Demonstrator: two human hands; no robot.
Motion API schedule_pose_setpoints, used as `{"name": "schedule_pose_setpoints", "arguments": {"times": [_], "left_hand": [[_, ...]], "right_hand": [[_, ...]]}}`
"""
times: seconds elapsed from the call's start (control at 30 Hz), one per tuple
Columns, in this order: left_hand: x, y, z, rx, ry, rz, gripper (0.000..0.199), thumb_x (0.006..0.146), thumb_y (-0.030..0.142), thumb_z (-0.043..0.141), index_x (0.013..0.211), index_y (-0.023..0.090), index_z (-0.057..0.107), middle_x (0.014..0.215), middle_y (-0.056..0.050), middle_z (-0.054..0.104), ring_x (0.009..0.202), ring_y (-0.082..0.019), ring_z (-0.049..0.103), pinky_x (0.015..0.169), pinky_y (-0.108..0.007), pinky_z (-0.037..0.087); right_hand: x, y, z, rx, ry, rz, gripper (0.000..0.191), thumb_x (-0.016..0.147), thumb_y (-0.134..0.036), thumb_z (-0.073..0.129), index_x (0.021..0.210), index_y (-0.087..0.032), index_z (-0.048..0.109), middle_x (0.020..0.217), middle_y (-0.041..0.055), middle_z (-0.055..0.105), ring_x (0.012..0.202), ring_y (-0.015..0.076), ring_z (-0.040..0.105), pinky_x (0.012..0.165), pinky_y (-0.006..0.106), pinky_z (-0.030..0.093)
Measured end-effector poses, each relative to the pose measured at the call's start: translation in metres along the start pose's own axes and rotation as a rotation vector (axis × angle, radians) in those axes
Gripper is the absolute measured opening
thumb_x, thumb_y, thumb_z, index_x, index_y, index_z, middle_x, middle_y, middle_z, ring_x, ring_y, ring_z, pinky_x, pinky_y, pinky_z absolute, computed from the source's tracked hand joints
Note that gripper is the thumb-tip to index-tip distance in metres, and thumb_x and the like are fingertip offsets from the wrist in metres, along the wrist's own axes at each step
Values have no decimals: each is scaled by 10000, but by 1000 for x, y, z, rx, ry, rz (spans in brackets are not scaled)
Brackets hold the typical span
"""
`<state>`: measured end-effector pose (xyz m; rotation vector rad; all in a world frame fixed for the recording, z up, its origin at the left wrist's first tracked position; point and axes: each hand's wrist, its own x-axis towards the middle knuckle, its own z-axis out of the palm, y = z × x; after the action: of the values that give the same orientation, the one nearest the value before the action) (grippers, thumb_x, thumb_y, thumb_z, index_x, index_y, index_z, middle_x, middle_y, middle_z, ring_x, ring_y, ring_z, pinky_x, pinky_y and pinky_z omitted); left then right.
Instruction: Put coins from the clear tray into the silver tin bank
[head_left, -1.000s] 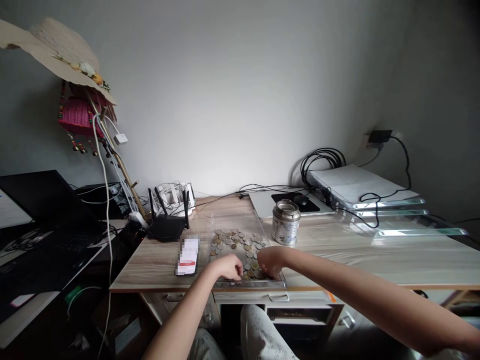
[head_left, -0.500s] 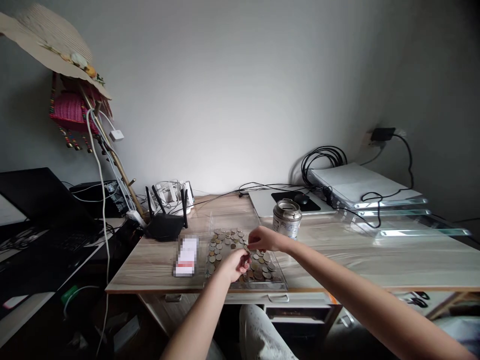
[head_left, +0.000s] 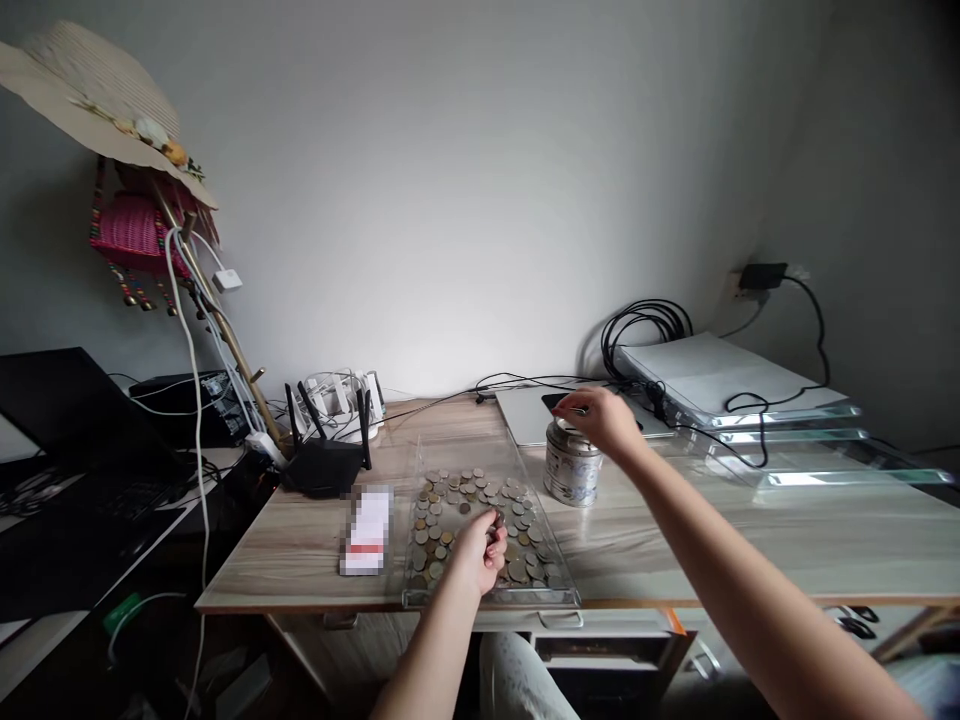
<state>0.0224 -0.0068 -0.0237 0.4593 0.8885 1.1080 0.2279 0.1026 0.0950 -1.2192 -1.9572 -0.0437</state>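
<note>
Many loose coins (head_left: 517, 570) lie spread in a shallow clear plastic tray (head_left: 491, 598) at the desk's front. Over the middle of the tray my left hand (head_left: 484, 550) is closed, with coins partly showing between thumb and curled fingers. My right hand (head_left: 600, 415) is at the top of a patterned metal tin (head_left: 572, 470) standing right of the tray. Its fingers are pinched just above the lid, on what looks like a coin; the fingers mostly hide it.
A phone (head_left: 367, 530) lies left of the tray, with a black router (head_left: 322, 468) behind it. Cables (head_left: 649, 325) and stacked clear-edged panels (head_left: 750, 375) occupy the right back. A laptop (head_left: 82, 430) sits on the left-hand table. A hat (head_left: 105, 100) hangs above.
My right hand has moved from beside my left hand, over the coins, up and right to the tin's top. My left hand stays closed over the tray. The view has shifted slightly.
</note>
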Motion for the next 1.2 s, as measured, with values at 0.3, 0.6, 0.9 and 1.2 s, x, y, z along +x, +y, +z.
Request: {"name": "schedule_pose_setpoints", "arguments": {"times": [0.3,0.6,0.9,1.2], "left_hand": [[0,-3,-1,44,-86,103,287,641,374,616,748,137,492,508,78,386,329,17,190,333,-154,30],[-2,-4,1,92,-12,207,381,609,477,620,663,165,408,480,89,374,321,14,190,335,-172,25],[-5,-6,5,202,-32,239,356,649,487,573,720,183,404,487,92,364,329,7,187,341,-182,15],[-5,-5,3,128,-51,243,256,654,369,572,692,168,416,506,72,407,334,7,215,347,-181,25]], "right_hand": [[11,57,4,-9,-202,-73,240,677,-374,542,645,-175,672,846,45,631,783,173,562,738,269,403],[-10,17,6,3,69,-44,242,739,-349,492,752,-179,664,890,81,618,818,204,549,740,316,414],[-81,-64,77,499,-652,-102,376,805,-428,403,824,-139,643,678,34,635,574,120,537,521,217,388],[-31,-36,26,370,-292,-78,280,757,-380,483,797,-165,658,765,45,663,665,144,579,574,221,425]]}}
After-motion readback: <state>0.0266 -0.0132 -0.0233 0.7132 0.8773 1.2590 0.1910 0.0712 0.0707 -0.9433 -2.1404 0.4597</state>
